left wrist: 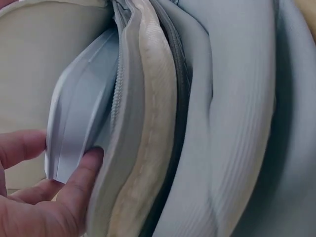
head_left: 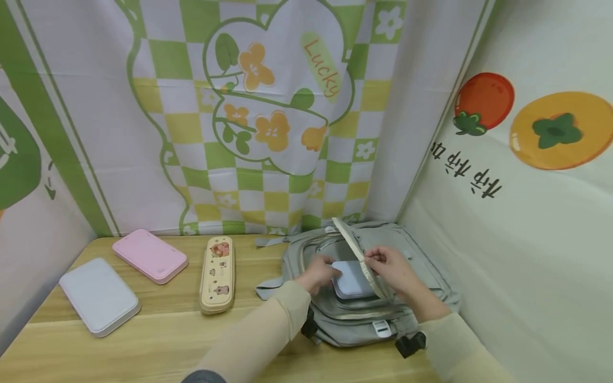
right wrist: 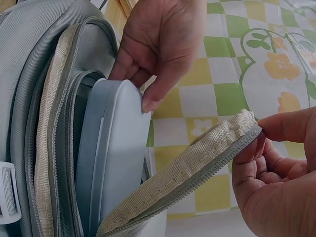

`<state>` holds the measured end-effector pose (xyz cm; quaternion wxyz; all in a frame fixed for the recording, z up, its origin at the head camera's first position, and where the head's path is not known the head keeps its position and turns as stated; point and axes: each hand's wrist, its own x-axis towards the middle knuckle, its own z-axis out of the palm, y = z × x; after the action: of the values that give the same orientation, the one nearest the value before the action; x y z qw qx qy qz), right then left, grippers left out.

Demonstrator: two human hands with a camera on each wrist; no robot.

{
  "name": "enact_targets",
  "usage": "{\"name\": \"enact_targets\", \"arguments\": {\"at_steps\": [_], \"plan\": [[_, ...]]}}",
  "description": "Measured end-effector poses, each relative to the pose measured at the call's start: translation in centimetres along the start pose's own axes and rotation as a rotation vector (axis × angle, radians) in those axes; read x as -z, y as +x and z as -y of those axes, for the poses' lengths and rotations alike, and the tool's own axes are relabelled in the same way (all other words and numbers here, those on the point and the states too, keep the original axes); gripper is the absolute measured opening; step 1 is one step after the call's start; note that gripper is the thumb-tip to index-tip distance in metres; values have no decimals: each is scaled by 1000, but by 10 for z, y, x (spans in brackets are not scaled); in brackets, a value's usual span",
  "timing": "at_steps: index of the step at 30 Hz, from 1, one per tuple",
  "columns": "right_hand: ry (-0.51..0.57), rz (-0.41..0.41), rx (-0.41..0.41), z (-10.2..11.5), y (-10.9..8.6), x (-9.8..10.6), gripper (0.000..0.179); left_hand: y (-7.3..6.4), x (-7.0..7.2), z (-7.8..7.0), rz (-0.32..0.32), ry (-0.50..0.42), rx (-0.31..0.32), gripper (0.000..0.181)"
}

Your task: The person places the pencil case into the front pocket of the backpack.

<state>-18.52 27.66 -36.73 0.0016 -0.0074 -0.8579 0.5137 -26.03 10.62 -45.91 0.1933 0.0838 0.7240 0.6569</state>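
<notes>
Fingers of the left hand (head_left: 317, 275) pinch one end of a pale blue case (head_left: 353, 279), the thumb on one broad face and other fingers on the opposite one. The thumb and forefinger of the right hand (head_left: 391, 268) pinch the rim of a lifted flap (head_left: 353, 246), the remaining fingers curled inward.

The case is a smooth, slim box with rounded corners and a soft sheen; a seam runs along its side wall, and the wall looks slightly deeper blue than the broad face. It sits tilted in the open pocket of a grey backpack (head_left: 426, 260), between the flap and the bag's body, the held end exposed. How deep the other end reaches cannot be told. The flap is edged with cream binding and grey zip teeth.

The backpack lies on a wood-grained worktop (head_left: 163, 340), with a white buckle (head_left: 382, 329) at its near side. Well apart to its left lies a cream pencil case (head_left: 217, 274) printed with small cartoon figures; beyond that are a pink case (head_left: 150, 255) and a larger pale case (head_left: 99, 295), near each other. A green-and-yellow checked cloth (head_left: 268, 186) hangs behind.
</notes>
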Motion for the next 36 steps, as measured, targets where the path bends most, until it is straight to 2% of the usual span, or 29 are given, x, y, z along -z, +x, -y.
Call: {"name": "enact_targets", "arguments": {"at_steps": [3, 8, 17, 24, 29, 36], "plan": [[-8, -6, 1, -1, 0, -1, 19, 2, -3, 5, -14, -8, 11, 35], [-24, -11, -4, -1, -1, -1, 19, 3, -9, 7, -2, -3, 36, 35], [-43, -8, 38, -1, 3, -6, 16, 3, -7, 8, 7, 78, 45, 35], [-41, -4, 35, -1, 4, -7, 16, 2, 2, 9, 36, 134, 45, 41], [-52, -9, 25, -2, 3, -7, 14, -1, 12, 9, 47, 87, 38, 40], [-31, -3, 20, -1, 2, -8, 14, -16, 35, 5, 61, -11, -24, 43]]}}
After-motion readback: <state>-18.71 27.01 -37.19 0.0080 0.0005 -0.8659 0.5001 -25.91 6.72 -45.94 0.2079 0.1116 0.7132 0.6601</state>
